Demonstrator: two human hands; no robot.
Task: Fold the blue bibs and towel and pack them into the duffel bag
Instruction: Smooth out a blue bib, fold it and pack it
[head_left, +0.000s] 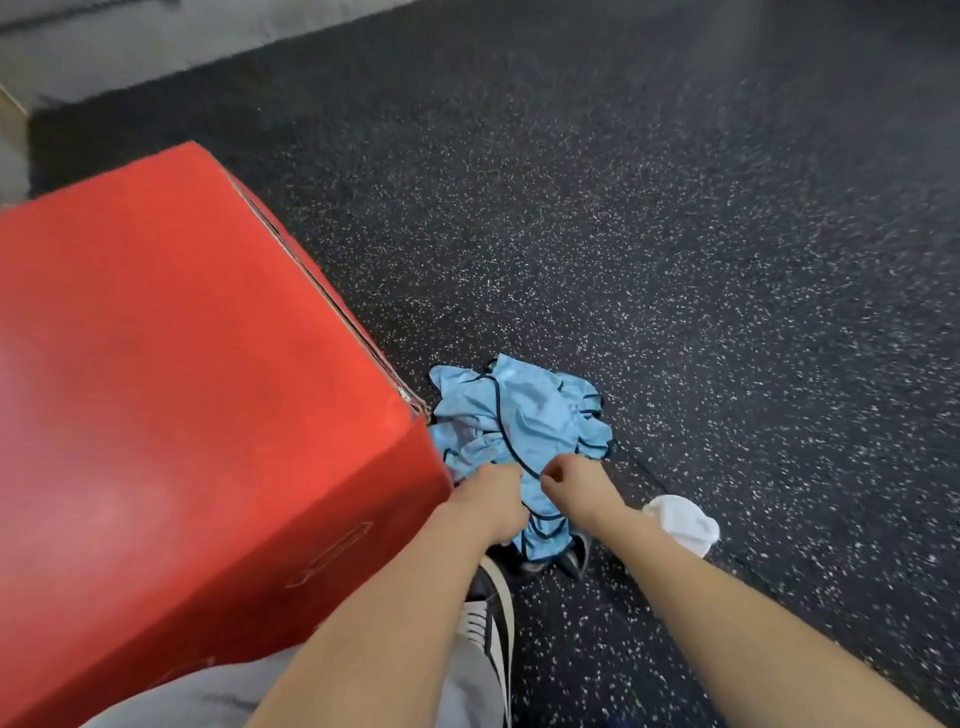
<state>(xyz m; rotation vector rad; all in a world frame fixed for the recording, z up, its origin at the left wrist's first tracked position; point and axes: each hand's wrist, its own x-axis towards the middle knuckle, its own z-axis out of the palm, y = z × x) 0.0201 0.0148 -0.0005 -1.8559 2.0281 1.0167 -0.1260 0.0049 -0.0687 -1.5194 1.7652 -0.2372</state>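
Note:
A crumpled heap of light blue bibs (519, 415) with dark trim lies on the black speckled floor, just right of the red box. My left hand (488, 491) grips the near left part of the heap. My right hand (571, 480) has its fingers curled on the dark-trimmed edge beside it. Both hands are seen from behind, so the fingertips are hidden in the cloth. No duffel bag or towel can be told apart in view.
A large red padded box (171, 389) fills the left side, close to my left arm. A white sock-clad foot (683, 522) shows right of my right wrist. A black-and-white shoe (491, 618) sits under my arms. Speckled rubber floor (675, 234) stretches ahead.

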